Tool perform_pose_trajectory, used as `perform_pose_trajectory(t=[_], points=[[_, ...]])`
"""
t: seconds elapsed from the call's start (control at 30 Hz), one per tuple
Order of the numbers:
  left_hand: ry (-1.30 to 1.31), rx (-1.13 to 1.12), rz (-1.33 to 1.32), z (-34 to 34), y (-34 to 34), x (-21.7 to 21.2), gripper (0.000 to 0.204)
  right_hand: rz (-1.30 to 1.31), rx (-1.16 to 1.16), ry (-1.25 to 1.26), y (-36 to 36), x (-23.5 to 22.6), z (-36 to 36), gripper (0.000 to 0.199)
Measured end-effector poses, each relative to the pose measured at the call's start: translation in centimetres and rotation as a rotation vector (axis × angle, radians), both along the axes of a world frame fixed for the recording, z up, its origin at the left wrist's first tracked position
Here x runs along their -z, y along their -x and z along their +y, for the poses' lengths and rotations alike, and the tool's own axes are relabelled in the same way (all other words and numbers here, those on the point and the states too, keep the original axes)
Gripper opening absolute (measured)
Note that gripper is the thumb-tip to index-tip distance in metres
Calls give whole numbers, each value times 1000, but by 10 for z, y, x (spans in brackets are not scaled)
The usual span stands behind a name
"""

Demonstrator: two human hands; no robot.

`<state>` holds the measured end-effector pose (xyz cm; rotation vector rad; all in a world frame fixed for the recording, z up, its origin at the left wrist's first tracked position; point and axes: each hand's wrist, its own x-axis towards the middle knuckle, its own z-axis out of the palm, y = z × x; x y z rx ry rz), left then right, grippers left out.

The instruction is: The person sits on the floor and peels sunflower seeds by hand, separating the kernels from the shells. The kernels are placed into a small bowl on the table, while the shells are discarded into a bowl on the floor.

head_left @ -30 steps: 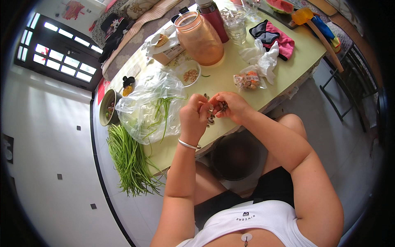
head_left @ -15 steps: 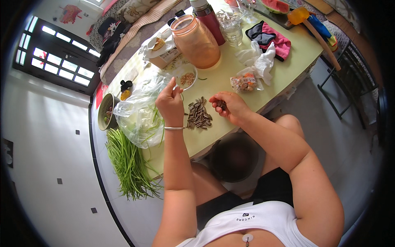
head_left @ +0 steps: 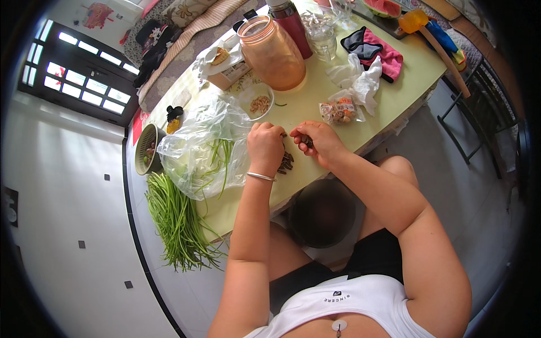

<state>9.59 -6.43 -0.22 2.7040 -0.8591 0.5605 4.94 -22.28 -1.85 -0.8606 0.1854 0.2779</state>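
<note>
Left hand (head_left: 266, 147) curled knuckles-up over the dark pod pile (head_left: 286, 162) on the yellow-green table (head_left: 315, 104), fingertips hidden, grip unclear. Right hand (head_left: 314, 141) pinches one dark pod (head_left: 305, 139) just beside it; clear bag (head_left: 203, 146) of green stems lies left.

A white sleeveless top (head_left: 349, 307) with a small dark emblem, black shorts (head_left: 315, 273), and a thin silver bangle (head_left: 260, 177) on the left wrist.

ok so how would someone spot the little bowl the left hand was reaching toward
Start at the big orange-tinted jar on the pale green table. Just in front of it, toward the person, sits a small white bowl beside the clear plastic bag. It alone holds pale brown bits.
</note>
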Motion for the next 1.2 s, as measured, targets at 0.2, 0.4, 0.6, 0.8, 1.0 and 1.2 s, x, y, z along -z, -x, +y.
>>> perform_pose_trajectory(t=[0.2, 0.4, 0.6, 0.8, 1.0, 1.2], points=[[270, -19, -10, -7, 12, -11, 11, -5, -48, 106, 1, 1, 1, 13], [552, 97, 91, -11, 36, -29, 14, -83, -68, 103, 4, -1, 5, 10], [311, 104, -114, -12, 42, -30, 11, -174, 21, 267, 10, -7, 3, 8], [198, 47, -184, -17, 53, -31, 13, -333, 183, 346, 17, -12, 12, 10], [210, 45, -210, -17, 55, -25, 14, -399, 182, 525, 18, -11, 15, 7], [325, 36, -65, -14, 56, -28, 20, -325, 123, 405, 13, -9, 10, 9]])
